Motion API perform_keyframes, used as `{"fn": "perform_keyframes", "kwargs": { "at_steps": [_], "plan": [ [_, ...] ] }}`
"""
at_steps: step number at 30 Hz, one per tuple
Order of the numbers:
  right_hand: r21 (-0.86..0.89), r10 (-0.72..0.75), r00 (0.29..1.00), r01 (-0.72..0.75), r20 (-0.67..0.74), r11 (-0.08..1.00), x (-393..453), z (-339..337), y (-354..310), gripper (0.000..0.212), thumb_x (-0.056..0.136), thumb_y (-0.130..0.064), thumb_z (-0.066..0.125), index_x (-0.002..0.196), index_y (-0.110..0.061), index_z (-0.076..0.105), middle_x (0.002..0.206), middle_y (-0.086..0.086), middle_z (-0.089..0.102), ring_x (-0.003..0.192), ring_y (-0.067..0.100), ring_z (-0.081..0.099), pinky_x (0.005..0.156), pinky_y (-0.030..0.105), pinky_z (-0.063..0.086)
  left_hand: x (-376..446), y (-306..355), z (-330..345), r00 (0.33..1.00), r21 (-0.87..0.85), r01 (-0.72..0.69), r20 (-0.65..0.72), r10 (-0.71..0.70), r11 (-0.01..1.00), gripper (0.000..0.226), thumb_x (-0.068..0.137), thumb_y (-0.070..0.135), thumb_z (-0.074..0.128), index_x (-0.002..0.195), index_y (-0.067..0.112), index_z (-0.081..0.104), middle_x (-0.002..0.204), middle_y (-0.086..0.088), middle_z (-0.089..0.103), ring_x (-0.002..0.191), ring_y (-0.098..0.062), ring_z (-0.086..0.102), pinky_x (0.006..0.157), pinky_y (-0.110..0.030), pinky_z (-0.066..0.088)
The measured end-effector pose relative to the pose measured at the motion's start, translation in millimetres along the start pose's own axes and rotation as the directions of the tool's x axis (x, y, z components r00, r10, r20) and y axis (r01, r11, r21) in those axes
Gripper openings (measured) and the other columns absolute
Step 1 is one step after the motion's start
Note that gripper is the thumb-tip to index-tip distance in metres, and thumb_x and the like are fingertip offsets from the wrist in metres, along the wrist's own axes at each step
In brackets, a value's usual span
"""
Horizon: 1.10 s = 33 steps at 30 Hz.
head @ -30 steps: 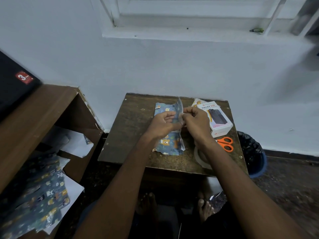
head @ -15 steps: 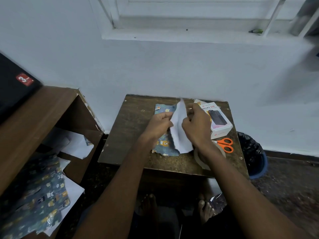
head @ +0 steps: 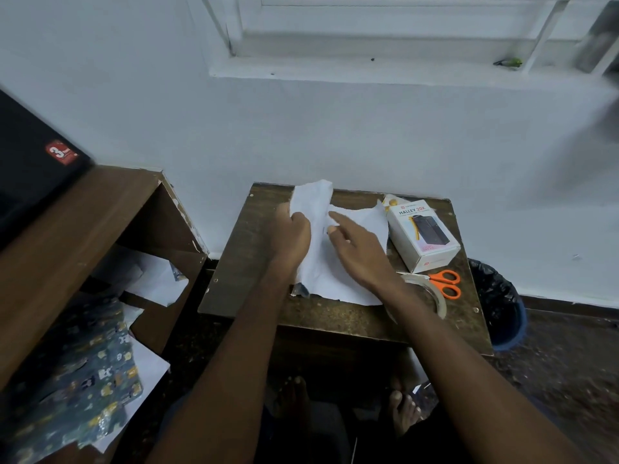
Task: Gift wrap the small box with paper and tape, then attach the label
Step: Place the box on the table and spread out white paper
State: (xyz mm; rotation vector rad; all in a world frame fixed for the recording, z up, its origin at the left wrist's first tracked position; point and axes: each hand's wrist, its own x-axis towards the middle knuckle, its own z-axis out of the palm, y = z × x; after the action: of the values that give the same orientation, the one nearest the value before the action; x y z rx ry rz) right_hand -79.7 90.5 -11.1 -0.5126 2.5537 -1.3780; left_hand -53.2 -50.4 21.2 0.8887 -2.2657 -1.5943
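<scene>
The small box (head: pixel 422 235), white with a dark product picture and printed lettering on its top face, lies unwrapped on the counter (head: pixel 351 316) toward the far right corner, resting flat and turned at a slight angle to the counter edge. Its left side sits just beside the right margin of the wrapping paper (head: pixel 351 279).

The wrapping paper is spread white side up across the middle of the counter. Its left portion is raised off the surface in a crumpled fold; a sliver of the dark printed face shows at the near left corner.

The left hand (head: pixel 291 239) has its grip closed on the raised fold, fingers curled round the paper's left edge. The right hand (head: pixel 355 252) lies over the flat part of the paper with fingers extended and slightly spread, holding nothing; whether the palm presses the sheet cannot be told.

A roll of clear tape (head: pixel 432 296) lies on the counter near the right front, partly hidden by the right forearm. Orange-handled scissors (head: pixel 445 283) lie just beside it, nearer the right edge and close to the box's near end.

To the left stands a brown wooden shelf unit (head: pixel 83 229) holding loose white sheets and further patterned paper (head: pixel 83 390). A bin lined with a black bag (head: pixel 499 296) stands on the floor to the right of the counter.
</scene>
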Motion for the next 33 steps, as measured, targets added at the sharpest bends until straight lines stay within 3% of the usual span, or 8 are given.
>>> {"fn": "perform_keyframes", "kwargs": {
  "at_steps": [3, 6, 10, 16, 19, 22, 29, 33],
  "plan": [
    [-0.292, -0.116, 0.987, 0.143, 0.107, 0.946, 0, 11, 4, 0.063, 0.103, -0.059, 0.036, 0.159, -0.031, 0.037, 0.135, 0.009, 0.063, 0.13, 0.03, 0.051, 0.106, 0.044, 0.04, -1, -2, -6, 0.971, 0.189, -0.195, -0.099, 0.216, 0.962, 0.074, 0.096, 0.053, 0.068, 0.152, 0.013, 0.041, 0.142, -0.006, 0.059, 0.129, -0.027, 0.058, 0.101, -0.035, 0.047],
    [-0.403, -0.118, 0.986, 0.154, 0.114, 0.902, 1, 15, 1, 0.057, 0.104, -0.058, 0.04, 0.157, -0.037, 0.039, 0.14, 0.006, 0.054, 0.134, 0.028, 0.041, 0.104, 0.049, 0.042, 6, -12, -14, 0.919, 0.534, -0.299, -0.061, 0.389, 0.791, 0.106, 0.085, 0.053, 0.081, 0.166, 0.028, 0.017, 0.15, -0.01, 0.049, 0.135, -0.027, 0.051, 0.105, -0.035, 0.044],
    [-0.478, -0.118, 0.99, 0.142, 0.079, 0.867, 1, 17, -1, 0.059, 0.101, -0.061, 0.048, 0.156, -0.041, 0.04, 0.146, 0.002, 0.047, 0.137, 0.023, 0.035, 0.1, 0.047, 0.047, 10, -22, -16, 0.885, 0.822, -0.247, -0.025, 0.465, 0.513, 0.086, 0.095, 0.057, 0.069, 0.164, 0.032, 0.025, 0.168, -0.015, 0.025, 0.147, -0.032, 0.038, 0.114, -0.045, 0.034],
    [-0.56, -0.124, 0.985, 0.168, 0.116, 0.812, 1, 17, 2, 0.057, 0.098, -0.053, 0.06, 0.152, -0.038, 0.048, 0.151, 0.001, 0.04, 0.139, 0.024, 0.031, 0.102, 0.045, 0.047, 8, -24, -15, 0.876, 0.897, -0.233, 0.026, 0.481, 0.376, 0.074, 0.095, 0.043, 0.074, 0.159, 0.031, 0.038, 0.177, -0.013, -0.003, 0.161, -0.03, 0.015, 0.12, -0.048, 0.022],
    [-0.554, -0.114, 0.985, 0.167, 0.13, 0.816, 0, 16, 2, 0.054, 0.098, -0.05, 0.061, 0.149, -0.032, 0.053, 0.153, 0.003, 0.039, 0.14, 0.025, 0.03, 0.105, 0.045, 0.045, 9, -25, -16, 0.873, 0.801, -0.42, 0.227, 0.432, 0.427, 0.055, 0.101, 0.022, 0.069, 0.152, 0.031, 0.052, 0.175, -0.004, 0.021, 0.159, -0.025, 0.02, 0.123, -0.043, 0.017],
    [-0.55, -0.106, 0.988, 0.152, 0.114, 0.821, 3, 12, 2, 0.047, 0.099, -0.04, 0.062, 0.14, -0.017, 0.06, 0.151, 0.007, 0.043, 0.138, 0.026, 0.034, 0.104, 0.041, 0.044, 8, -27, -10, 0.867, 0.684, -0.499, 0.388, 0.314, 0.532, 0.05, 0.106, 0.026, 0.062, 0.155, 0.029, 0.051, 0.17, 0.001, 0.035, 0.155, -0.021, 0.03, 0.125, -0.038, 0.021],
    [-0.581, -0.09, 0.995, 0.1, 0.046, 0.808, 5, 7, 5, 0.051, 0.101, -0.036, 0.059, 0.146, -0.012, 0.054, 0.154, 0.007, 0.042, 0.14, 0.025, 0.034, 0.101, 0.039, 0.047, 13, -46, 7, 0.857, 0.75, -0.484, 0.51, 0.071, 0.45, 0.062, 0.116, 0.034, 0.028, 0.169, 0.026, -0.004, 0.176, -0.007, -0.016, 0.163, -0.03, -0.012, 0.13, -0.05, 0.0],
    [-0.636, -0.104, 0.989, 0.146, 0.103, 0.758, 2, 8, 7, 0.056, 0.104, -0.042, 0.052, 0.156, -0.024, 0.043, 0.16, 0.01, 0.034, 0.144, 0.031, 0.029, 0.104, 0.046, 0.045, 11, -51, 9, 0.899, 0.788, -0.387, 0.439, 0.004, 0.478, 0.063, 0.115, 0.046, 0.021, 0.166, 0.035, -0.014, 0.173, -0.005, -0.029, 0.159, -0.034, -0.026, 0.127, -0.056, -0.012]
  ]
}}
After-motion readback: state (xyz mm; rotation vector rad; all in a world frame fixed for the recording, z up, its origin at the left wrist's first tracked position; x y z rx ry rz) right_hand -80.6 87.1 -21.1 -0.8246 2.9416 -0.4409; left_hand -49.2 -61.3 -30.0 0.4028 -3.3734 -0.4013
